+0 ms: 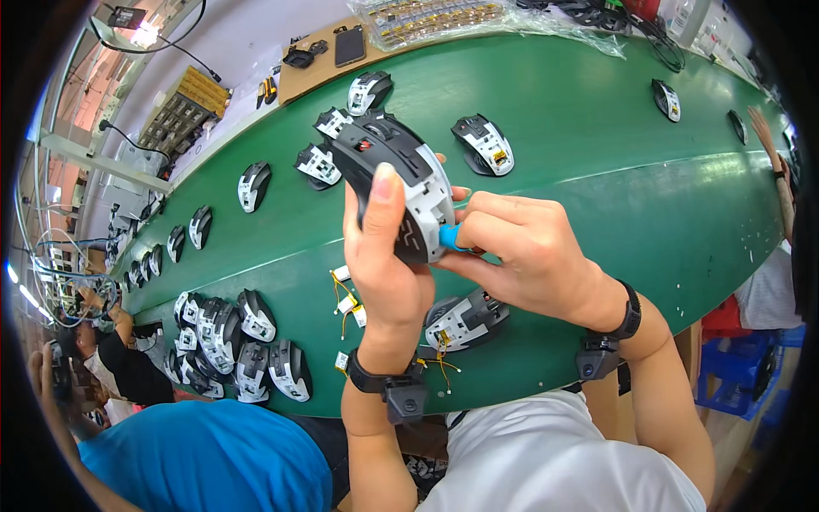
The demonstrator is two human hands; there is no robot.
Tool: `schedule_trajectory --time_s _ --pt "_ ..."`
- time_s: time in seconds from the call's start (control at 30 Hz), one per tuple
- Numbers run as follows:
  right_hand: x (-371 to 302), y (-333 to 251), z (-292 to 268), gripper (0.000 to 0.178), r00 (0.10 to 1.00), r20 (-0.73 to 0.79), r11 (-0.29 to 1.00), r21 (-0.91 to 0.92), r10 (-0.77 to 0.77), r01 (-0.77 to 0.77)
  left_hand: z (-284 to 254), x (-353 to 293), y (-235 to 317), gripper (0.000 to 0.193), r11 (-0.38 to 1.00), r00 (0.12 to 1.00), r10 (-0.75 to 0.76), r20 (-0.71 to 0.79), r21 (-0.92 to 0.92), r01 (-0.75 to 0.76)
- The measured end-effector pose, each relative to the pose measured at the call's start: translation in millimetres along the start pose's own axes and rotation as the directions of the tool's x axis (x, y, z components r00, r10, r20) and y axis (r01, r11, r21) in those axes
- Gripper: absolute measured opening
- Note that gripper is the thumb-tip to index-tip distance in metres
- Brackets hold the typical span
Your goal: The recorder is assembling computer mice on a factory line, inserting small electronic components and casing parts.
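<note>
A black and white computer mouse (394,158), partly without its cover, is gripped in my left hand (388,277). The thumb of that hand lies across the mouse's side, and the other fingers are mostly hidden behind it. At the mouse's lower right end, my right hand (533,243) is closed, its thumb and index finger pinching a small blue piece (450,237) against the white shell. What the blue piece is I cannot make out. Below the right hand, another open mouse (465,322) rests on the green table (597,256). Small batteries with thin wires (347,303) lie left of it.
Several part-built mice (217,333) are heaped at the left front. More mice (486,145) stand spread along the table. A cardboard sheet (324,68) carrying a phone (350,46) and a plastic-wrapped tray (435,21) lie at the back. A person in blue (213,456) sits at my left.
</note>
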State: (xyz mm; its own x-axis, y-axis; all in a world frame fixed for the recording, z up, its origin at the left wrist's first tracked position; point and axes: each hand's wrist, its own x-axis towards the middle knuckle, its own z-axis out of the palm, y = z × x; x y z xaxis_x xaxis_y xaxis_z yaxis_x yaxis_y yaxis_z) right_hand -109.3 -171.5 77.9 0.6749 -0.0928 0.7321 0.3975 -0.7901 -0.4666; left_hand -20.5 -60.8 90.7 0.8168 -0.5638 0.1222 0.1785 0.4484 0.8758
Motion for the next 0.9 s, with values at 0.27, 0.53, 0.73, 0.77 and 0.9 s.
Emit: schedule_trajectory --time_s 0.27,0.53,0.73,0.77,0.9 --pt "9 -24 -50 0.027 0.966 0.166 0.957 0.180 0.199 -0.228 -12 9 6 0.052 0.980 0.978 -0.087 0.188 -0.163 0.119" --pt "13 -9 -39 0.033 0.830 0.348 0.290 0.819 0.435 -0.495 -5 3 6 0.049 0.967 0.965 -0.128 0.229 -0.189 0.173" --pt "9 5 -2 0.022 0.973 -0.220 0.992 0.120 0.072 -0.047 -6 8 -2 0.047 0.942 0.988 -0.117 0.104 -0.302 0.144" --pt "9 7 0 0.022 0.972 -0.224 0.992 0.118 0.070 -0.044 -7 7 -3 0.048 0.926 0.988 -0.122 0.091 -0.348 0.147" --pt "7 7 -1 0.028 0.984 -0.162 0.995 -0.083 -0.068 0.055 -14 10 -9 0.051 0.924 0.988 -0.133 0.071 -0.352 0.150"
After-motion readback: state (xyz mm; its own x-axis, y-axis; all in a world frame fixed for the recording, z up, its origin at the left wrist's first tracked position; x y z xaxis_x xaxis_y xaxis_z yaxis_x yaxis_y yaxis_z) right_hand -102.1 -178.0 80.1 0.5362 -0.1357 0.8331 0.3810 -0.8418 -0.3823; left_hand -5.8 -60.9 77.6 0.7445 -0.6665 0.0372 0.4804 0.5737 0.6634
